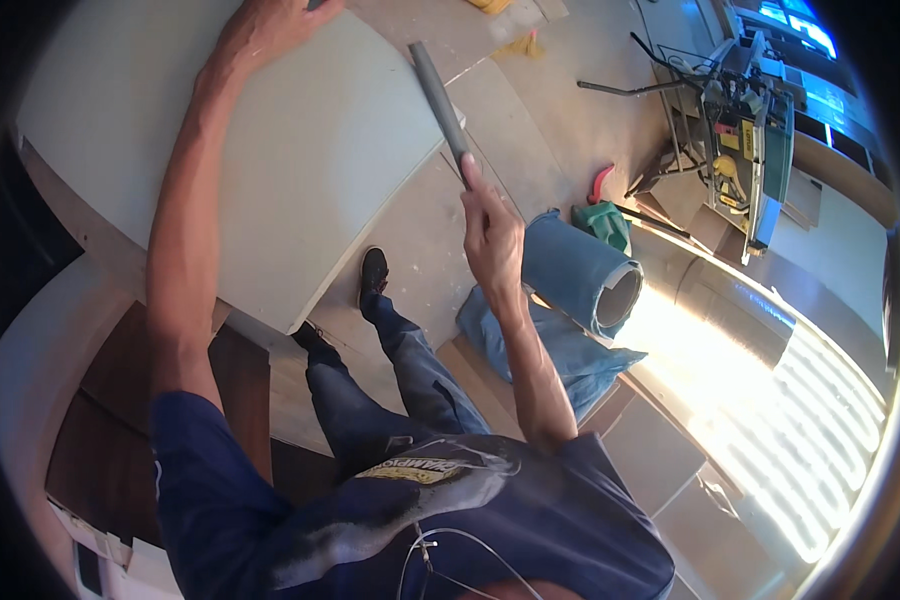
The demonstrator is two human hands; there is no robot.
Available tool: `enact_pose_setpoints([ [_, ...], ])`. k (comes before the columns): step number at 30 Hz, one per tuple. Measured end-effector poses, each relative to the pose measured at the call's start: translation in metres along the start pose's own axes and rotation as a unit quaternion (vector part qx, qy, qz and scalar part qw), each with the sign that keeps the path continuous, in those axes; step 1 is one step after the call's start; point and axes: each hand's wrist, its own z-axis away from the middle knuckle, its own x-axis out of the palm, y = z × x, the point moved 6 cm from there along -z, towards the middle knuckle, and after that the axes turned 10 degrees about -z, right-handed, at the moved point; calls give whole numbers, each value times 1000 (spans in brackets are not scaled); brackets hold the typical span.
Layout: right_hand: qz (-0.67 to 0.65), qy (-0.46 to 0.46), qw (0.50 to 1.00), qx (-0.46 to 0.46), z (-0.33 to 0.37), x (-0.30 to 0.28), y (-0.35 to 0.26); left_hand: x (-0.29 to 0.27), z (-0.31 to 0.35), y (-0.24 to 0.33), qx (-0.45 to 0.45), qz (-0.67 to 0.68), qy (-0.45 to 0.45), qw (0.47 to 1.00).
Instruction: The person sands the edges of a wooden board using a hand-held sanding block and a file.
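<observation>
A long, flat grey bar (437,98) is in my right hand (492,235), which is closed round its near end with the thumb laid along it. The bar slants up and to the left, beside the right edge of a large pale panel (300,180); whether it touches that edge I cannot tell. Over the far part of the panel reaches my left hand (265,35), partly cut off by the upper border. Its fingers are bent, and a small dark thing shows at their tips, too little of it to name.
Right of my right arm stands a blue roll (570,265) on blue sheeting, with a green bag (603,222) behind it. A machine on a metal stand (745,150) is at the far right. Dark brown boards (135,400) lie at left. Bright sunlight falls at lower right.
</observation>
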Motion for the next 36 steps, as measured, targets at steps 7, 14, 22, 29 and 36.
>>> enact_pose_setpoints([
  [7, 55, 3, 998, 27, -46, -19, 5, 33, -17, 30, 28, 51, 6, 998],
  [14, 18, 15, 1000, -1, -30, -13, 12, 22, -11, 25, -20, 23, -3, 1000],
  [22, 15, 25, 999, -13, 3, -8, 13, 13, -4, 22, 14, 1, 15, 1000],
  [29, 7, -17, 999, -33, -15, 11, -7, -22, 12, -6, -42, -9, -13, 999],
  [36, 2, 2, 1000, 22, -48, -4, 2, 12, -7, 18, 22, 26, 19, 999],
])
